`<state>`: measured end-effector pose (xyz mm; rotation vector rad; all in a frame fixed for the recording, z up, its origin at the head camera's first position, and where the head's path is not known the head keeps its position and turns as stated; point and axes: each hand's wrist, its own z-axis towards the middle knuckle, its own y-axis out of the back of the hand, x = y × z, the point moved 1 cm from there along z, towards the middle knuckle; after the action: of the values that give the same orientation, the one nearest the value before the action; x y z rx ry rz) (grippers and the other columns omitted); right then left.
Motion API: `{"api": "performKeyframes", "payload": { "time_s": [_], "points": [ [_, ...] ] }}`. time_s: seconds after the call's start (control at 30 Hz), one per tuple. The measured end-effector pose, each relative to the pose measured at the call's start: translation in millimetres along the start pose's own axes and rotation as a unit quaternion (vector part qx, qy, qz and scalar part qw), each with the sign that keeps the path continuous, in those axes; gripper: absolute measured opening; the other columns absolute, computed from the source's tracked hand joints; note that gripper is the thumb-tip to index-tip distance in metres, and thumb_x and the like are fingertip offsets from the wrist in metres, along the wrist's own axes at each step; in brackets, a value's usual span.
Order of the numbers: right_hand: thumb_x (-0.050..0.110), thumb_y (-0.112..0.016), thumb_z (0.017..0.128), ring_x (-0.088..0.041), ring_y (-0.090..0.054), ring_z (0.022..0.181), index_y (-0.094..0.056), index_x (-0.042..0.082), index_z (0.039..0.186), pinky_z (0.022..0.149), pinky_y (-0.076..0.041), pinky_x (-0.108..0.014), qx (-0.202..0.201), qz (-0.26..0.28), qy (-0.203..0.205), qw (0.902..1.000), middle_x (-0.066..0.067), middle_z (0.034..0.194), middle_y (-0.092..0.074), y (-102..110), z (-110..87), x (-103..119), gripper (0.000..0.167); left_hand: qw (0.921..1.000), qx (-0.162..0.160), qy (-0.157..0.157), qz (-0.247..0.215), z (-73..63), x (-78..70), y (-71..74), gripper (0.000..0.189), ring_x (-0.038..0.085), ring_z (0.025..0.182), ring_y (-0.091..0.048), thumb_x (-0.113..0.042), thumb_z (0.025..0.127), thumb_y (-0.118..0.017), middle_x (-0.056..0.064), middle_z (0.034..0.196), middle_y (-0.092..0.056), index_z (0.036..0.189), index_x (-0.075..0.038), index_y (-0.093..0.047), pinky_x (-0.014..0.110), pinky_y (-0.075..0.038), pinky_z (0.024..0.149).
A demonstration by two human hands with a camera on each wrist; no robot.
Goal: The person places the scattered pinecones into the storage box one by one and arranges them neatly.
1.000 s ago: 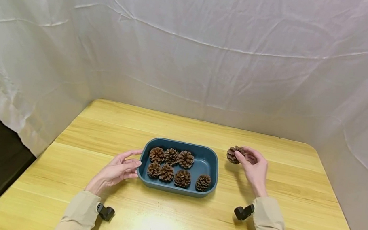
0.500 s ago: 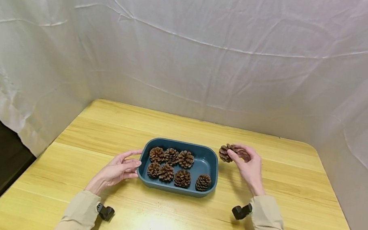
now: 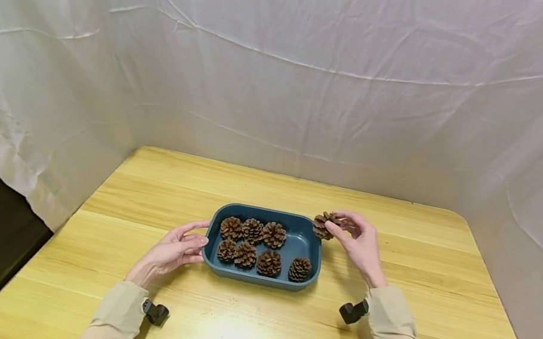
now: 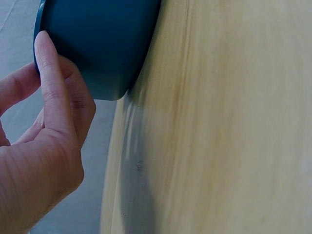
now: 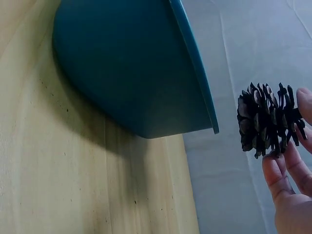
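Note:
My left hand (image 3: 175,249) holds the left end of a dark blue rectangular container (image 3: 257,279), its thumb at the rim. The left wrist view shows that thumb (image 4: 53,87) against the outer wall, with another finger bent behind it. Inside the container, several brown pinecones (image 3: 274,235) lie in two rows; one pinecone (image 3: 300,270) sits apart at the front right. Between thumb and fingers, my right hand (image 3: 358,245) pinches another pinecone (image 3: 325,225), raised at the container's back right rim. In the right wrist view this pinecone (image 5: 265,119) appears just beyond the rim.
A light wooden table (image 3: 244,322) supports the container. A pale cloth curtain (image 3: 320,81) hangs behind the table and along both sides. Small dark camera units (image 3: 156,314) are worn on both wrists. Bare container floor (image 3: 299,244) shows at the back right.
My right hand has carried its pinecone leftward, from right of the container to its back right rim. My left hand and the container have stayed in place.

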<state>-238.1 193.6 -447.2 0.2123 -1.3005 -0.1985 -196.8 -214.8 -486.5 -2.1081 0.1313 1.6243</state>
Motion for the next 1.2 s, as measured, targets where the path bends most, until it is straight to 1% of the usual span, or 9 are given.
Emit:
{"api": "performKeyframes", "payload": {
  "time_s": [0.1, 0.33, 0.57, 0.73, 0.8, 0.87, 0.97, 1.03, 1.2],
  "points": [
    [0.013, -0.076, 0.091, 0.000, -0.060, 0.089, -0.068, -0.003, 0.120, 0.081, -0.053, -0.012, 0.012, 0.001, 0.000, 0.9999, -0.025, 0.120, -0.065, -2, 0.1, 2, 0.035, 1.0000, 0.000, 0.000, 0.001, 0.0, 0.0, 0.1, 0.061, 0.008, 0.077, -0.069, 0.001, 0.103, -0.050, -0.003, 0.097, -0.071, 0.155, 0.005, -0.020, 0.022, -0.063, 0.076],
    [0.010, -0.075, 0.090, 0.000, -0.061, 0.092, -0.067, -0.003, 0.121, 0.083, -0.053, -0.014, 0.040, -0.005, 0.015, 0.9991, -0.024, 0.119, -0.065, -7, 0.1, 4, 0.034, 1.0000, -0.003, 0.002, 0.000, 0.0, 0.5, 0.7, 0.061, 0.009, 0.077, -0.069, 0.001, 0.102, -0.051, -0.002, 0.097, -0.071, 0.155, 0.005, -0.021, 0.023, -0.064, 0.076],
    [0.007, -0.075, 0.090, 0.001, -0.063, 0.098, -0.067, -0.002, 0.120, 0.095, -0.054, -0.017, 0.080, -0.005, 0.044, 0.9958, -0.023, 0.120, -0.066, -12, 0.4, 3, 0.032, 1.0000, -0.001, 0.000, 0.003, 0.1, 1.5, 1.7, 0.060, 0.008, 0.077, -0.069, 0.001, 0.103, -0.050, -0.002, 0.097, -0.071, 0.154, 0.005, -0.021, 0.023, -0.064, 0.076],
    [0.008, -0.076, 0.089, -0.003, -0.064, 0.102, -0.067, 0.000, 0.118, 0.099, -0.054, -0.020, 0.103, -0.013, 0.054, 0.9931, -0.021, 0.119, -0.067, -16, 1.7, 1, 0.031, 1.0000, -0.001, -0.002, 0.008, 0.4, 1.7, 1.3, 0.059, 0.008, 0.078, -0.069, 0.001, 0.103, -0.049, -0.003, 0.097, -0.071, 0.154, 0.006, -0.020, 0.022, -0.063, 0.076],
    [0.008, -0.076, 0.089, -0.006, -0.064, 0.103, -0.067, 0.000, 0.118, 0.100, -0.055, -0.025, 0.111, -0.017, 0.052, 0.9922, -0.020, 0.120, -0.067, -17, 1.9, 0, 0.031, 1.0000, -0.001, -0.002, 0.010, 0.4, 1.6, 1.0, 0.059, 0.008, 0.078, -0.069, 0.001, 0.103, -0.049, -0.003, 0.097, -0.072, 0.154, 0.006, -0.020, 0.021, -0.063, 0.076],
    [0.008, -0.076, 0.089, -0.012, -0.064, 0.106, -0.068, 0.001, 0.118, 0.102, -0.056, -0.032, 0.119, -0.022, 0.051, 0.9914, -0.019, 0.121, -0.067, -18, 2.1, 0, 0.030, 1.0000, 0.000, -0.003, 0.009, 0.4, 1.5, 0.9, 0.059, 0.008, 0.078, -0.069, 0.001, 0.103, -0.049, -0.003, 0.097, -0.072, 0.154, 0.007, -0.019, 0.022, -0.063, 0.076],
    [0.009, -0.075, 0.090, -0.021, -0.065, 0.110, -0.068, 0.001, 0.118, 0.105, -0.055, -0.043, 0.126, -0.034, 0.054, 0.9900, -0.018, 0.122, -0.067, -21, 2.3, 0, 0.031, 1.0000, 0.002, -0.003, 0.009, 0.5, 1.4, 1.3, 0.060, 0.008, 0.078, -0.069, 0.001, 0.103, -0.049, -0.003, 0.097, -0.072, 0.154, 0.006, -0.019, 0.022, -0.064, 0.077],
    [0.010, -0.075, 0.090, -0.026, -0.064, 0.112, -0.068, 0.001, 0.119, 0.106, -0.053, -0.048, 0.128, -0.043, 0.056, 0.9892, -0.018, 0.122, -0.068, -22, 2.5, 0, 0.031, 0.9999, 0.003, -0.003, 0.009, 0.6, 1.6, 1.6, 0.059, 0.008, 0.078, -0.069, 0.001, 0.103, -0.049, -0.003, 0.098, -0.072, 0.154, 0.006, -0.019, 0.023, -0.064, 0.077],
    [0.013, -0.076, 0.089, -0.030, -0.063, 0.112, -0.070, 0.005, 0.117, 0.105, -0.052, -0.052, 0.125, -0.072, 0.067, 0.9872, -0.014, 0.120, -0.069, -24, 2.7, -2, 0.029, 1.0000, 0.001, -0.002, 0.009, 1.1, 2.1, 2.0, 0.059, 0.008, 0.078, -0.069, 0.002, 0.103, -0.049, -0.002, 0.098, -0.072, 0.154, 0.006, -0.020, 0.023, -0.064, 0.077]
  ]
}}
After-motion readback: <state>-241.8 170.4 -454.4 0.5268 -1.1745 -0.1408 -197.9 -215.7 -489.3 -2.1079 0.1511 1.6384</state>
